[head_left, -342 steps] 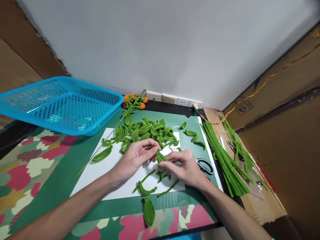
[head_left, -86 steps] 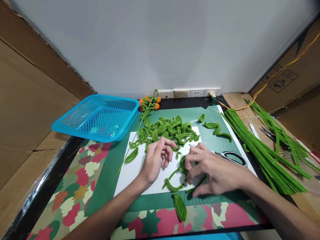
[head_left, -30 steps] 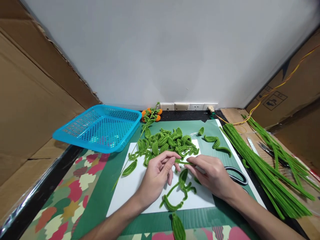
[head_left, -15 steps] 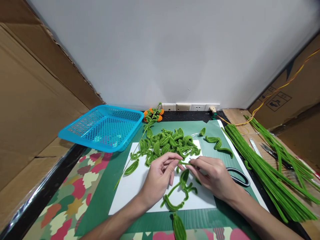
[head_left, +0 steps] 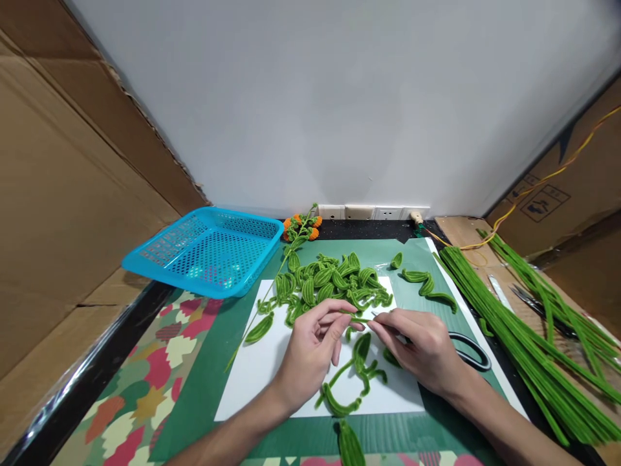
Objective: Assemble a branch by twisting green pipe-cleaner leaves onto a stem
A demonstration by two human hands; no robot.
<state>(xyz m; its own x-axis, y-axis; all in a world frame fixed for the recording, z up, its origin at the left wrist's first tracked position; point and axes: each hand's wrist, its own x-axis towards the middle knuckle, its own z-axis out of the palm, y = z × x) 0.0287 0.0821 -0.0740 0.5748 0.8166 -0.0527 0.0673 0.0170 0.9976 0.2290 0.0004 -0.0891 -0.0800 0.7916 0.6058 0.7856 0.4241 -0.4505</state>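
Observation:
My left hand (head_left: 310,346) and my right hand (head_left: 421,348) meet over a white sheet (head_left: 252,382). Between their pinched fingertips runs a short green pipe cleaner piece (head_left: 359,318), held level. Just below the hands lie a folded green leaf (head_left: 359,346) and bent green pieces (head_left: 339,404). A heap of finished green leaves (head_left: 334,281) sits on the sheet just beyond the fingers. Another leaf (head_left: 348,443) lies at the near edge.
A blue perforated basket (head_left: 208,249) stands at the back left. A stem with orange flowers (head_left: 301,226) lies beside it. Black-handled scissors (head_left: 468,353) rest right of my right hand. Bundles of long green pipe cleaners (head_left: 514,323) fill the right side. Cardboard walls flank both sides.
About three seconds ago my right hand lay low on the sheet; both hands have since come up to pinch the short green piece. The view has shifted slightly.

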